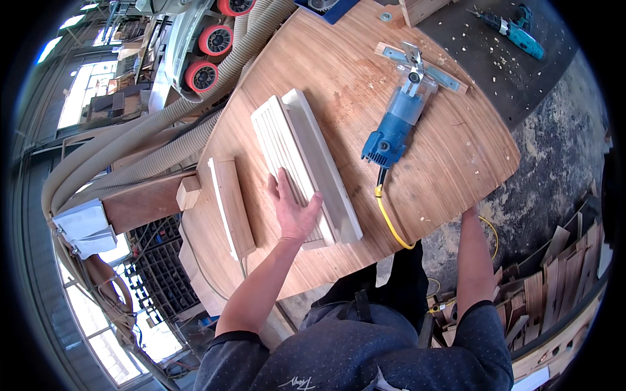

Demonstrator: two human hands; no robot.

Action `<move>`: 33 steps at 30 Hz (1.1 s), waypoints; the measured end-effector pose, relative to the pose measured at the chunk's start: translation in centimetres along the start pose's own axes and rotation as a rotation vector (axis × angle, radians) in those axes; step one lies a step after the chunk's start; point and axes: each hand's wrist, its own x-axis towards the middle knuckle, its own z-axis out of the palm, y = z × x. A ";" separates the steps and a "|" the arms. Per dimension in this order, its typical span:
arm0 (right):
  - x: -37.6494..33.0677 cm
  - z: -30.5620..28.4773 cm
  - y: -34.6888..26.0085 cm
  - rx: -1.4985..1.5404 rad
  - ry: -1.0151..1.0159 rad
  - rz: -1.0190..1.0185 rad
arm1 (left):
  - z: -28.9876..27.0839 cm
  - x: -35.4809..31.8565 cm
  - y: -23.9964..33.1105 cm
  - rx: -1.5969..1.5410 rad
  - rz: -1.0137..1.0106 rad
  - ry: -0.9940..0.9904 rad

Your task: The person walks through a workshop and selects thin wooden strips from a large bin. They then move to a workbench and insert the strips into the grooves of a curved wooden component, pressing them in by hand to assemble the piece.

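Observation:
My left hand [292,208] lies flat, fingers spread, on the near end of a pale grooved wooden moulding [277,140] on the plywood tabletop [450,163]. A second pale moulding strip [326,163] lies right beside it, touching it on the right. My right hand is hidden below the table's near right edge; only its forearm [476,260] shows. A blue hand router [398,124] lies on its side to the right of the mouldings, its yellow cord [389,221] running off the near edge.
A brown wooden piece with a white edge [229,205] lies left of the mouldings. Thick beige dust hoses [150,140] run along the left. A teal drill [515,29] rests on a dark surface at top right. Wood offcuts [554,274] pile up at lower right.

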 end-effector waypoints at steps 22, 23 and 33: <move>-13.0 -13.4 -4.1 0.411 0.538 -0.176 | -0.4 -0.8 -1.0 -0.090 -0.028 0.018; -14.3 -13.8 -5.6 0.409 0.484 -0.227 | -0.4 -0.7 -1.0 -0.097 -0.021 0.011; -19.3 -9.6 -11.3 0.301 -0.016 -0.524 | -2.5 4.2 -2.5 -0.170 0.093 0.012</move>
